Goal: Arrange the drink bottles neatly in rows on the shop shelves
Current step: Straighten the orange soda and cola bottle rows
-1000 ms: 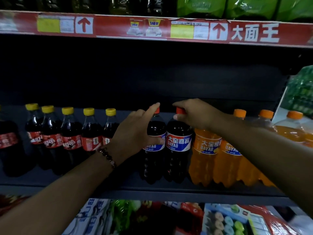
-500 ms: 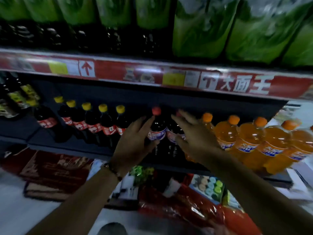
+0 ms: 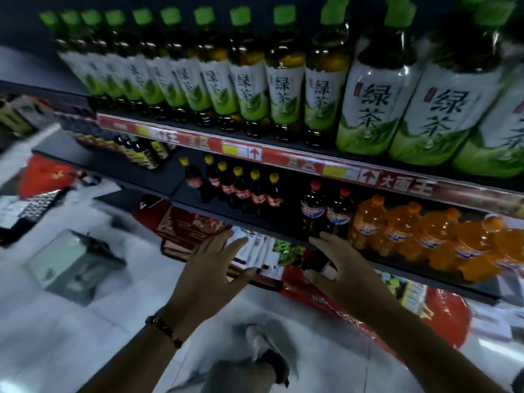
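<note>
Two large dark cola bottles (image 3: pixel 326 211) with red caps and blue labels stand side by side on the middle shelf (image 3: pixel 249 219). Right of them stand several orange soda bottles (image 3: pixel 402 231); left of them is a row of small yellow-capped cola bottles (image 3: pixel 241 185). My left hand (image 3: pixel 209 273) and my right hand (image 3: pixel 343 268) hover in front of and below the shelf edge, fingers spread, holding nothing and touching no bottle. Green tea bottles (image 3: pixel 283 80) fill the upper shelf.
A red price strip (image 3: pixel 255 150) runs along the upper shelf's edge. Below the middle shelf lie red packages and boxed goods (image 3: pixel 192 225). A grey box (image 3: pixel 73 262) sits on the pale floor at the left. My shoe (image 3: pixel 266 355) shows at the bottom.
Both hands have let go of the two large cola bottles and pulled back below the shelf edge. The view has drawn back and tilted, showing the upper shelf and the floor.
</note>
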